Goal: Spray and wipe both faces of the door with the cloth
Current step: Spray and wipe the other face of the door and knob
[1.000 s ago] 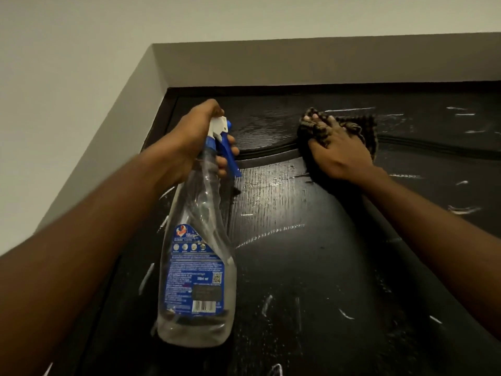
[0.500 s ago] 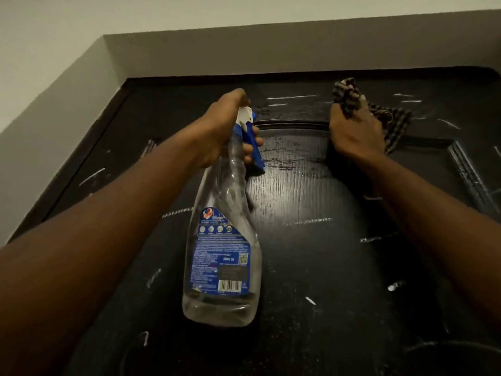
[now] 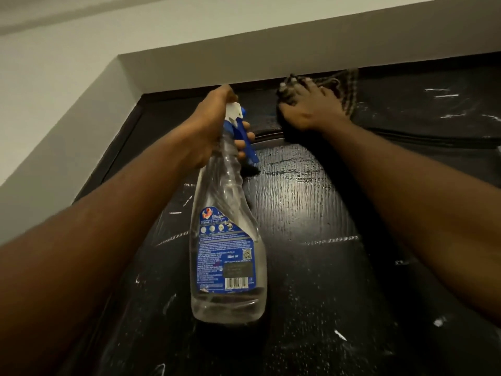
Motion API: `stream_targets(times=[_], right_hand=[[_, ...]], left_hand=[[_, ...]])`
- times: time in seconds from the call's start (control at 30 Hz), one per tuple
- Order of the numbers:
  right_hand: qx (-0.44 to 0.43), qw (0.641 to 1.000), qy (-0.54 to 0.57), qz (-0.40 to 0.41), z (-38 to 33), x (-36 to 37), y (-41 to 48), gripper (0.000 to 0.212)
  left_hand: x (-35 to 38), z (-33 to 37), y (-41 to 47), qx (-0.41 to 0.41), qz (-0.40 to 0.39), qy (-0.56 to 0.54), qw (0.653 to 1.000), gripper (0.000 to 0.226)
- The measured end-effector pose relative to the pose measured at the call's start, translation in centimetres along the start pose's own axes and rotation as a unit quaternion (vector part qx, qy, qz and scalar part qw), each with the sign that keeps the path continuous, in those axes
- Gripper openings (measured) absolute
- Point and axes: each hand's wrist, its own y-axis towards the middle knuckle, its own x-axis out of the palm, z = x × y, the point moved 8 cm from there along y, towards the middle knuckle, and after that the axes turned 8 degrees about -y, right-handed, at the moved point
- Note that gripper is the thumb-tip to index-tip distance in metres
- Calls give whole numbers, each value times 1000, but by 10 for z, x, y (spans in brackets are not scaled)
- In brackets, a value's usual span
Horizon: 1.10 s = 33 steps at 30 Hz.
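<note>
dark wet door [image 3: 320, 240] fills the view. nearest, the spray bottle [image 3: 227, 256] hangs from the left hand [image 3: 208, 131], curled round its neck. farther up, the right hand [image 3: 309, 107], fingers spread, presses the cloth [image 3: 348, 85]; it has climbed from the panel moulding [image 3: 406, 137] to the top edge, likely finishing this face's top.

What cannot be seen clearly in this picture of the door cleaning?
All in the head view:
- The door: its bottom and right side are cut off by the frame edges, and its other face is out of view.
- The cloth: it is blurred and partly under the right hand. Whether the fingers curl into it is unclear.
- The bottle: the label print is too small to read, and the left hand covers its neck.
</note>
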Motion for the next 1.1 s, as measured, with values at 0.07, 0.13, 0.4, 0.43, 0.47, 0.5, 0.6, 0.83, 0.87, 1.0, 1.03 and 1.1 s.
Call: stream_targets(times=[0.07,0.13,0.4,0.43,0.47,0.5,0.6,0.83,0.87,1.0,1.03,1.1], right_hand=[[-78,996,-12,-36,-30,8,-2,69],[-132,990,-11,-56,-42,10,-21,66],[46,998,7,-31,60,-13,-47,71],[49,999,1,-24,58,-11,-36,73],[51,998,-7,-20,51,-11,-25,69],[53,998,-10,-16,41,-12,-15,65],[8,1000,-10,-19,-9,-14,7,60],[-139,987,27,-71,-28,2,-49,58],[-134,988,30,-75,-13,2,-60,61],[40,998,34,-39,72,-14,-80,66],[69,997,23,-24,85,-18,-77,62],[83,997,-1,-2,93,-23,-58,59]], left_hand=[[-10,-3,-1,-8,-4,-4,1000,34],[-15,-7,-3,-21,-15,-10,1000,34],[-23,-7,-9,-34,-40,-15,998,34],[-23,-7,-10,-35,-43,-17,998,34],[-22,-8,-11,-36,-46,-20,998,34],[-21,-8,-11,-36,-48,-25,998,34],[-23,-8,-8,-20,-38,-26,999,34],[-14,-6,-13,-10,-53,-40,998,31],[-14,-5,-14,-9,-55,-42,998,32],[-9,-1,-20,-9,-74,-38,997,34],[-8,-2,-21,-9,-75,-36,996,34],[-3,-1,-22,-7,-83,-38,996,32]])
